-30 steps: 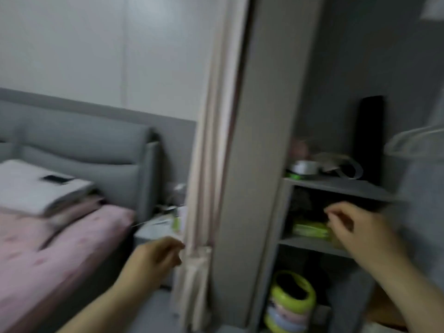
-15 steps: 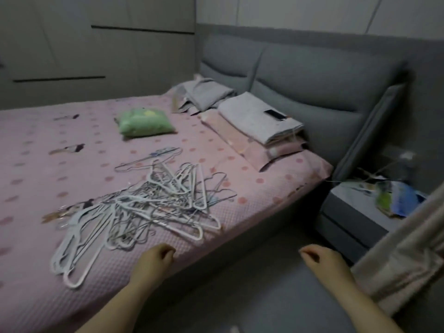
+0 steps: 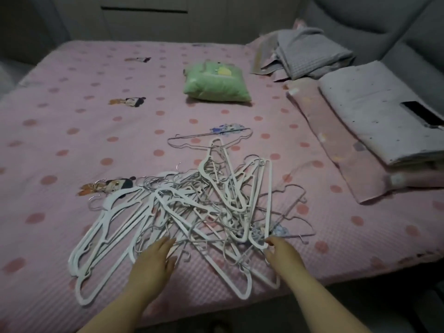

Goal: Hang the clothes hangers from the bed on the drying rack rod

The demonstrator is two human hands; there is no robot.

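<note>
Both hands have come forward since half a second ago, when they hung short of the mattress edge; now they are at the near side of the tangled heap of white plastic and thin grey wire clothes hangers (image 3: 216, 203). The left hand (image 3: 152, 263) lies with straight, relaxed fingers spread on the near strands and holds nothing. The right hand (image 3: 284, 257) has its fingers curled at the corner of a white hanger, but I cannot tell whether they have closed on it.

The heap sits on the pink dotted bed (image 3: 84, 131), close to its near edge. The rack rod is not in view.

The step in hand looks like picking up a first batch. It should go best by pinning the pile with the flat hand and drawing hangers out by the hooks. Hooks and shoulders are interlocked, so a hard pull would likely drag the whole knot off the edge.

The white hangers are broad-shouldered and lie in loose fans at the left. The wire ones are thin and thread through them. One lone wire hanger (image 3: 209, 138) lies just beyond the heap, towards a green cushion (image 3: 217, 84).
</note>
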